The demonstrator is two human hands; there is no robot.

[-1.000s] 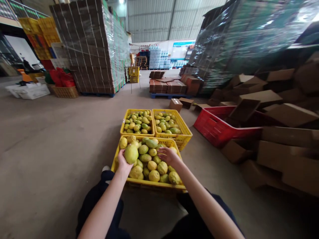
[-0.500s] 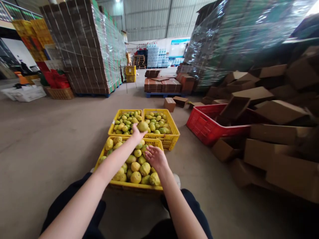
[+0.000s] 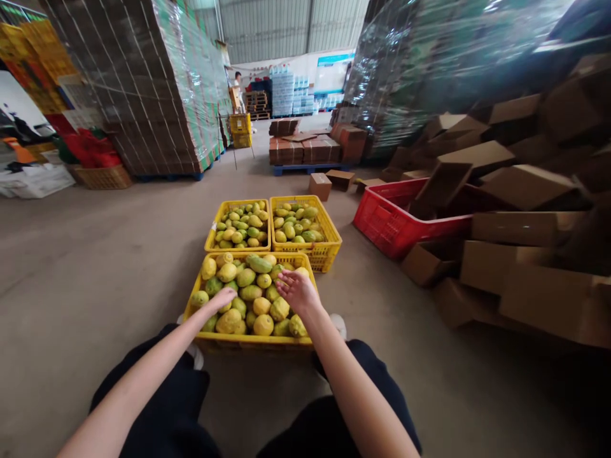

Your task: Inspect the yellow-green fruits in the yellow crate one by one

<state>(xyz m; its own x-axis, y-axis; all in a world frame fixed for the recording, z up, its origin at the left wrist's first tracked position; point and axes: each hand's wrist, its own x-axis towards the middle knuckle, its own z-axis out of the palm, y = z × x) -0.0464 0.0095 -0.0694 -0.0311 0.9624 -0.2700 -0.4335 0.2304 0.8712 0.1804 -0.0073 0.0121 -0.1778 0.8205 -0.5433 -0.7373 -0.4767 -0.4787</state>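
Note:
Yellow-green fruits point(image 3: 250, 292), some round and lumpy, some longer, fill the near yellow crate point(image 3: 258, 339) between my feet. My left hand point(image 3: 223, 297) is low over its left part, its fingers curled down over a yellow-green fruit that they partly cover. Over the right part of the same crate is my right hand point(image 3: 298, 291), palm turned inward, fingers spread and nothing in them. Just beyond stand two more yellow crates of the same fruit, one at the far left point(image 3: 237, 249) and one at the far right point(image 3: 328, 256).
On the right, a red crate point(image 3: 382, 222) holds cardboard, beside a heap of open cardboard boxes point(image 3: 520, 229). Flattened cartons point(image 3: 305, 151) lie on a blue pallet ahead. Tall wrapped stacks rise at left point(image 3: 124, 89) and right. A person point(image 3: 238, 89) is in the background.
My left hand has come back from the far crates to the near one. The fruit it held has left it. My right hand stays open over the near crate. A person now shows behind.

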